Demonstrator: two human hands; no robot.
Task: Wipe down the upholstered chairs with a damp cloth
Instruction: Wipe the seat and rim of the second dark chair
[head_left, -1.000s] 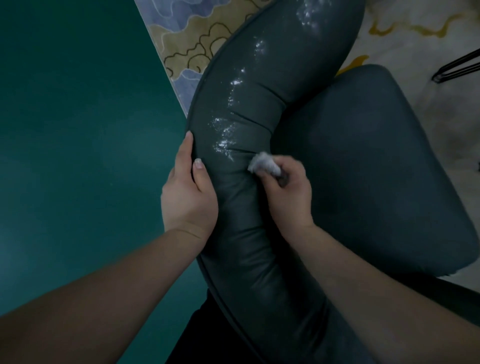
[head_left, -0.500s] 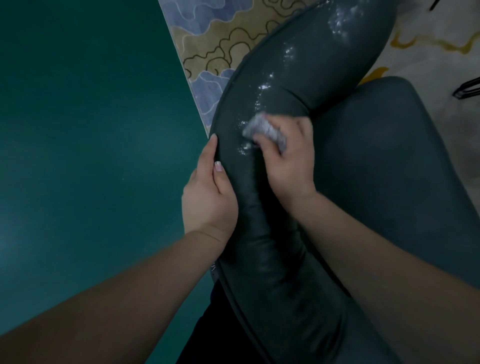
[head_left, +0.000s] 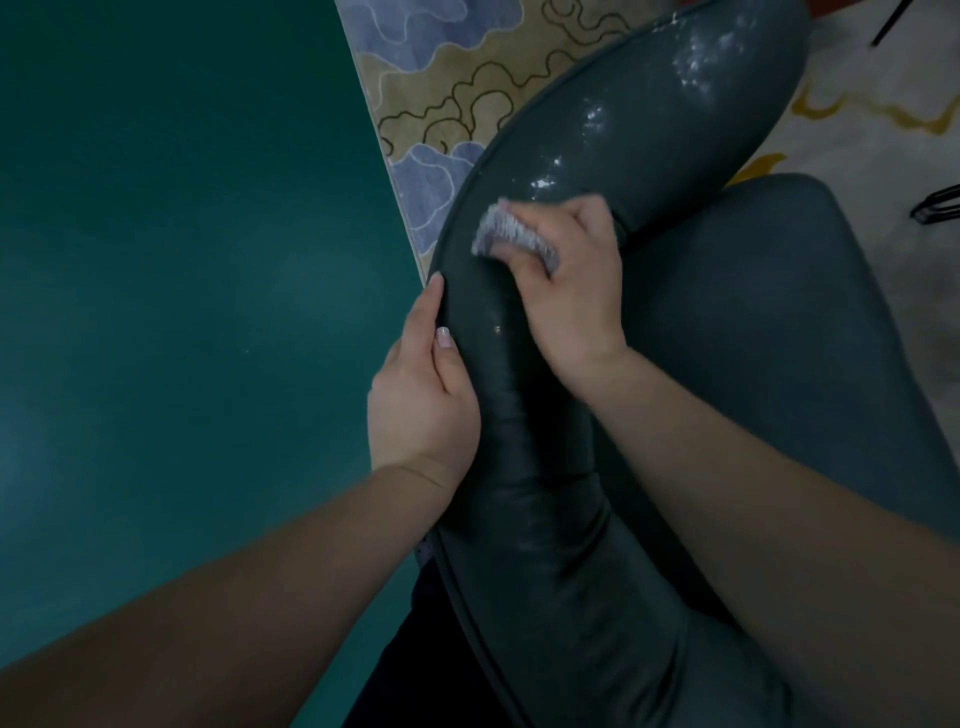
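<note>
Now my right hand (head_left: 571, 291) squeezing the damp cloth (head_left: 511, 236) on the chair's (head_left: 779, 338) wet back, my left hand (head_left: 423, 395) gripping its left edge, near the rug (head_left: 457, 78).

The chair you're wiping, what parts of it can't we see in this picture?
- Head view: the chair backrest runs off the top and bottom edges, so its ends are cut off.
- The chair's legs: hidden under the seat.
- Most of the cloth: covered by the right hand gripping it.
- The left hand fingers beyond the backrest's outer edge: hidden behind it.
- The black metal thing: cut off at the right edge.
</note>
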